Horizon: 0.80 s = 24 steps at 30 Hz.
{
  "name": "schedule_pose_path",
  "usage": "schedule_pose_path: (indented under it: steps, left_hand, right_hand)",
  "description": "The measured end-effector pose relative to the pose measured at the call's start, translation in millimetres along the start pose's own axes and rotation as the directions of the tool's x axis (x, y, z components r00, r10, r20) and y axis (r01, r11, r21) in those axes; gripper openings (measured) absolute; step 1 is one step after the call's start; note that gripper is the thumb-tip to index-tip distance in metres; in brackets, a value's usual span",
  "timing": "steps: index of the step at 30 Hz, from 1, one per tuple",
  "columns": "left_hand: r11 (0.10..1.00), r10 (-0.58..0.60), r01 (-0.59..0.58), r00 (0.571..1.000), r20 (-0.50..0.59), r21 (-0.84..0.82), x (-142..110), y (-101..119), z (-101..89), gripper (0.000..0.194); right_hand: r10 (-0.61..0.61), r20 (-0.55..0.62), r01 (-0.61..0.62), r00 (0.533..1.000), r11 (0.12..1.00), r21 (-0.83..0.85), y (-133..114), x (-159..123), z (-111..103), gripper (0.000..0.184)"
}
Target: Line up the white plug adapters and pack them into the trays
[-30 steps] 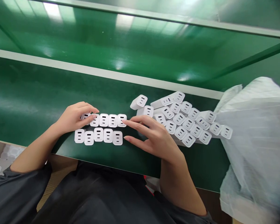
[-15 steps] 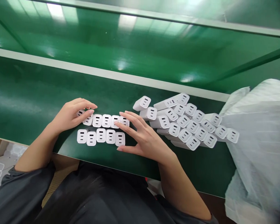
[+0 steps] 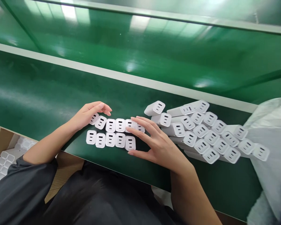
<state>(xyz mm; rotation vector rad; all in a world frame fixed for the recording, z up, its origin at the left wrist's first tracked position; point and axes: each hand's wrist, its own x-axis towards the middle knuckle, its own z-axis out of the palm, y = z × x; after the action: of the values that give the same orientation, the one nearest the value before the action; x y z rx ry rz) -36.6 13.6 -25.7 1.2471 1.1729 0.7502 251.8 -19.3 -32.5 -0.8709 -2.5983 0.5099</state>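
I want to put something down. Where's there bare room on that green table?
The green table is bare left of the left hand, and between the two rows of white blocks and the white strip behind. It's crowded on the right, where the pile of blocks spreads toward the white plastic.

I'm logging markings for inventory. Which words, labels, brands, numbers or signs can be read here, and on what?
None can be read.
Two rows of white pieces: dark slots, no legible text.
Pile of white pieces: the same; any finer print would be too small to read.
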Motion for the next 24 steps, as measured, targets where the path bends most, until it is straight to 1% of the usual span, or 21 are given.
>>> schedule_pose_path:
  steps: [6,10,12,20,24]
  left_hand:
    - [0.981,-0.132,0.142,0.988,0.083,-0.129,-0.4,2.9,-4.3,0.033]
    - [0.941,-0.213,0.246,0.964,0.158,-0.233,0.2,2.9,-7.6,0.031]
    - [0.924,-0.236,0.280,0.953,0.189,-0.259,0.4,2.3,-9.0,0.031]
    - [0.924,-0.261,0.310,0.940,0.220,-0.226,0.4,3.2,-11.8,0.024]
    - [0.938,-0.257,0.301,0.936,0.239,-0.171,0.3,5.0,-13.1,0.023]
  right_hand:
    - [0.000,-0.020,0.000,1.000,1.000,-0.010,2.5,-0.8,-3.2,0.049]
    - [0.007,-0.020,-0.007,1.000,1.000,-0.014,2.3,-0.8,-3.8,0.047]
    - [0.012,-0.015,-0.013,1.000,1.000,-0.019,2.2,-0.9,-3.8,0.046]
    - [0.030,-0.006,-0.030,1.000,0.999,-0.032,1.9,-1.5,-4.5,0.044]
    - [0.032,-0.001,-0.032,0.999,0.999,-0.030,1.9,-1.9,-4.4,0.043]
